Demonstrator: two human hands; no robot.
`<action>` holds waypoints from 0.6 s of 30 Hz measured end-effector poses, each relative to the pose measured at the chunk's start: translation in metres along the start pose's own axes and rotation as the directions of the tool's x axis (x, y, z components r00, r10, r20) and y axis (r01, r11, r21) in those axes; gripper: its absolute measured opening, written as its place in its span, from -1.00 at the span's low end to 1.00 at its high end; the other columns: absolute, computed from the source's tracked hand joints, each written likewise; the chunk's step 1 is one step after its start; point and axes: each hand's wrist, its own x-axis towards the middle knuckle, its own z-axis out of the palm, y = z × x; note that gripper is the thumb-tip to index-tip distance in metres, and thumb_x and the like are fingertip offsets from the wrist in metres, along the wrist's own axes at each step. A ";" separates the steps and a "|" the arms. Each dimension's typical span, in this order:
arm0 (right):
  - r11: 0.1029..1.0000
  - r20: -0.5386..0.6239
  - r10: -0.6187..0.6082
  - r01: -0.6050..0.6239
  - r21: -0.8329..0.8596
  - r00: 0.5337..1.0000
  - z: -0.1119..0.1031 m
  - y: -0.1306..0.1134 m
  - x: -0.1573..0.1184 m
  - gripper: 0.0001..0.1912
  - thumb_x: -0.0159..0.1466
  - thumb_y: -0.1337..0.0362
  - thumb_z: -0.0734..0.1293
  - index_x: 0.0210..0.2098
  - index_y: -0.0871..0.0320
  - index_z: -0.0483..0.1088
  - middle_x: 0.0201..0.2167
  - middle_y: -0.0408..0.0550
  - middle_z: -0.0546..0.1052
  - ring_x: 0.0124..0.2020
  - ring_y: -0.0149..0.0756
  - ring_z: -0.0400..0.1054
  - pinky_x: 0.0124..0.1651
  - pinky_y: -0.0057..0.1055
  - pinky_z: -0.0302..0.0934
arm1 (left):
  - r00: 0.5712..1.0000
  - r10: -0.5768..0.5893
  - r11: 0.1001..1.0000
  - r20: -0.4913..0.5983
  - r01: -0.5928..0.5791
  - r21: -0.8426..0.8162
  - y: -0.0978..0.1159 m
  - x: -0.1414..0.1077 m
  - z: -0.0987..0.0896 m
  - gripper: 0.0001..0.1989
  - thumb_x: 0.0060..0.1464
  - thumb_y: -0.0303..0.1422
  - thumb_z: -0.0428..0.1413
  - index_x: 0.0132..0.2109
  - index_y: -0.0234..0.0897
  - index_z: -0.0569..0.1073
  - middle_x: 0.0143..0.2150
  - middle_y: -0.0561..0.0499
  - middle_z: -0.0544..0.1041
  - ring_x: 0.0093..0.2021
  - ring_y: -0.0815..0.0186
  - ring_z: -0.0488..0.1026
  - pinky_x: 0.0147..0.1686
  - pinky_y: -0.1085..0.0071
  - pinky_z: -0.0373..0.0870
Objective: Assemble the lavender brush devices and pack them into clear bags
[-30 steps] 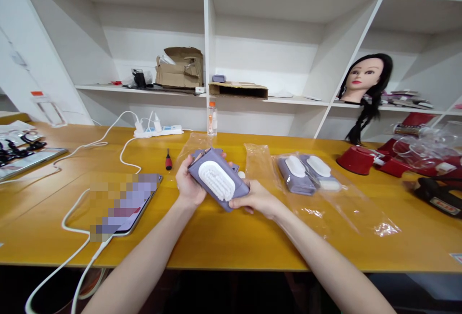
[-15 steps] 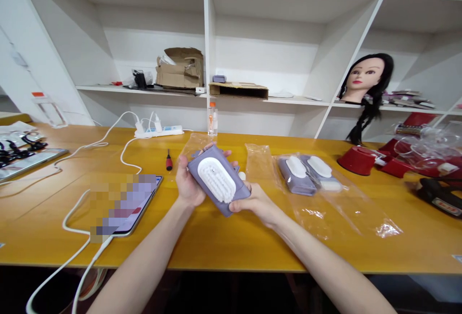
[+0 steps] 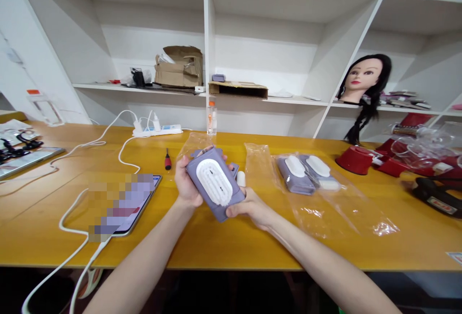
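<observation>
Purple case (image 3: 213, 184) turns slightly, clasped by your left hand (image 3: 187, 184) and right hand (image 3: 250, 208). Screwdriver (image 3: 168, 161) lies left of it.

Fingers of the left hand (image 3: 187, 184) and right hand (image 3: 252, 208) are partly hidden by a purple device (image 3: 214, 184), its far side out of sight. Pixelation obscures much of 1 phone screen (image 3: 137, 208). The right edge crops a black object (image 3: 436, 199), its label too small to read; the bottom edge cuts 2 forearms. Darkness obscures the space beneath the table (image 3: 202, 251).
</observation>
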 end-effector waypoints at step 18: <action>0.999 -0.090 0.006 -0.002 0.049 0.996 0.003 0.006 0.002 -0.69 -0.07 0.21 0.45 -0.58 0.21 0.23 -0.76 -0.30 0.22 -0.77 -0.64 -0.10 -0.74 -0.58 -0.35 | 0.992 -0.127 0.989 0.023 0.125 0.081 -0.014 0.001 -0.001 -0.30 0.00 0.09 -0.10 0.12 -0.36 0.29 -0.01 -0.29 0.47 -0.05 -0.10 0.43 -0.07 -0.06 0.31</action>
